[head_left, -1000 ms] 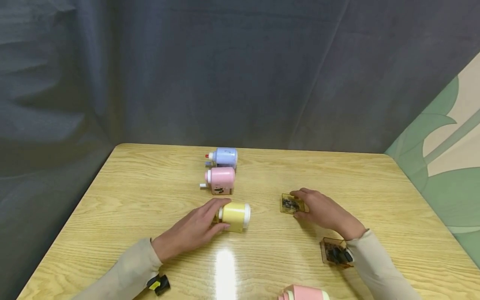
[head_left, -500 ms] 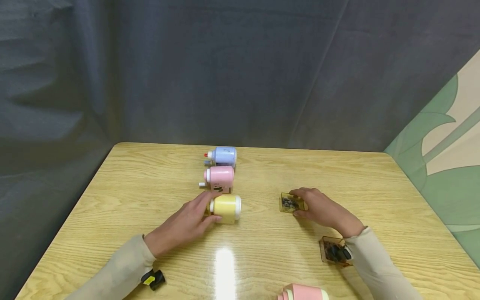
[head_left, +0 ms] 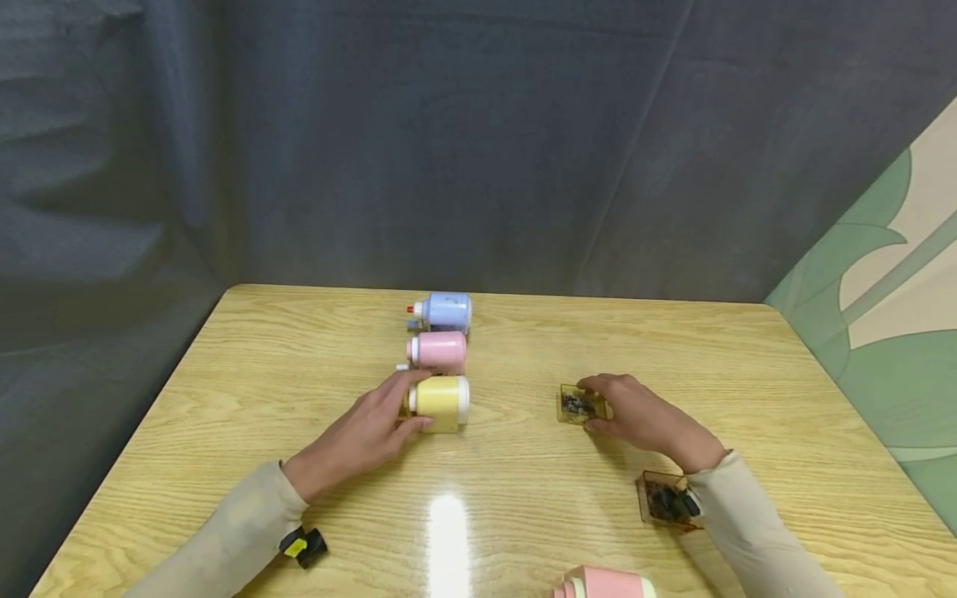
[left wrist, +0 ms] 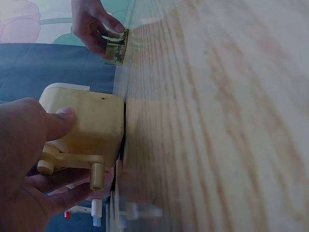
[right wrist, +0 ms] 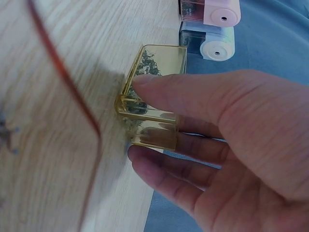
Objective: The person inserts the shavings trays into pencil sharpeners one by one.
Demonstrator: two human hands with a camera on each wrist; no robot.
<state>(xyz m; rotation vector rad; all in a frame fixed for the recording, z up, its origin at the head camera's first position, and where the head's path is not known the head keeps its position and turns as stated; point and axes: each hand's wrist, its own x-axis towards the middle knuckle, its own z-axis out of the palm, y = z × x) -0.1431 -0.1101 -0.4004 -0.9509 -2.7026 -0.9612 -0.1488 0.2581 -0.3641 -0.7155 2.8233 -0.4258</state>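
My left hand (head_left: pixel 366 432) grips a yellow crank pencil sharpener (head_left: pixel 439 405) from its crank side, thumb toward the front and fingers behind. The left wrist view shows the sharpener's crank handle (left wrist: pixel 79 159) beneath my thumb, and its body stands at the wooden surface. To the right, my right hand (head_left: pixel 646 415) pinches a see-through yellow shavings drawer (head_left: pixel 579 404) on the table. Dark shavings (right wrist: pixel 147 63) lie inside this drawer, partly covered by my thumb in the right wrist view.
Behind the yellow sharpener a pink sharpener (head_left: pixel 441 350) and a blue sharpener (head_left: pixel 449 310) form a line. An amber drawer (head_left: pixel 658 502) with dark shavings sits beside the right sleeve. Another pink sharpener (head_left: pixel 609 583) is cut off at the lower frame edge.
My left hand has moved the yellow sharpener back and to the left, close to the pink one, whose front it now partly covers. The right hand and its drawer have stayed put.
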